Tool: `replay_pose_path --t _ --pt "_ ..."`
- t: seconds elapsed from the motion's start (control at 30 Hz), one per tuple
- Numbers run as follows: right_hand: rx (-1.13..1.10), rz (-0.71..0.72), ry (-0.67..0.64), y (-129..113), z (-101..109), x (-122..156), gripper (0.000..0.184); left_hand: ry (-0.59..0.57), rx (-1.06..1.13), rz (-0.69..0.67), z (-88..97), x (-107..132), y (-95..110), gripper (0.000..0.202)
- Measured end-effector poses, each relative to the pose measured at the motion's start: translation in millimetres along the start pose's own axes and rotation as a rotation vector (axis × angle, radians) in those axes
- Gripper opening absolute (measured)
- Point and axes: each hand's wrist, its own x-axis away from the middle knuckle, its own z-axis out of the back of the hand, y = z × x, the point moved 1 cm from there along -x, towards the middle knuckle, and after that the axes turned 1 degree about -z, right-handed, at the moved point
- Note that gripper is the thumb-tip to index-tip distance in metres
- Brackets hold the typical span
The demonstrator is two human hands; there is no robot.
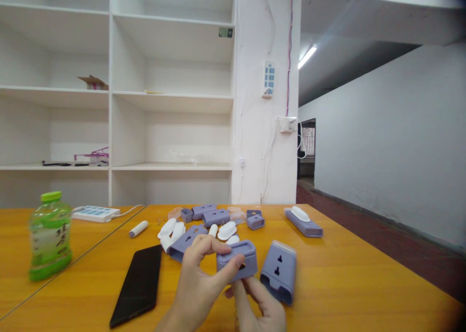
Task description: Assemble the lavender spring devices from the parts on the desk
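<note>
My left hand (198, 283) pinches a small purple plastic housing (238, 260) between thumb and fingers, low in the middle of the view. My right hand (260, 305) sits just below and to the right, fingers curled under a larger purple socket body (278, 271) with two dark plug holes on its face. The two parts are side by side, nearly touching. Behind them on the orange table (345, 278) lies a scatter of several purple shells (214, 217) and white caps (226, 230).
A black phone (138, 283) lies flat left of my hands. A green drink bottle (50, 236) stands at far left, a white power strip (95, 213) and a white cylinder (138, 229) behind. Another purple-and-white assembled piece (303, 221) lies at the back right. White shelving fills the wall.
</note>
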Motion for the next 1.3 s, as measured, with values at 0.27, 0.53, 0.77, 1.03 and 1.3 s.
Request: replay_pose_path --t 0.27,0.53,0.77,1.03,1.3 --pt "0.033 -0.039 -0.019 4.6 5.2 -2.1 0.036 -0.057 0.027 -0.062 3.4 -1.1 -2.3 0.026" --pt "0.038 0.034 -0.346 -9.7 27.9 -16.9 0.034 -0.122 0.057 -0.032 10.2 -0.5 -12.3 0.026" --pt "0.166 0.052 -0.556 -9.8 38.0 -29.9 0.006 -0.120 0.030 -0.081 10.7 -2.3 -12.5 0.026" --pt "0.273 0.100 -0.496 -5.5 23.3 -25.4 0.010 -0.019 -0.160 -0.135 10.5 0.4 -6.5 0.026" --pt "0.256 0.102 -0.547 -4.6 26.7 -28.5 0.006 -0.119 0.029 0.098 13.9 -5.5 -18.1 0.031"
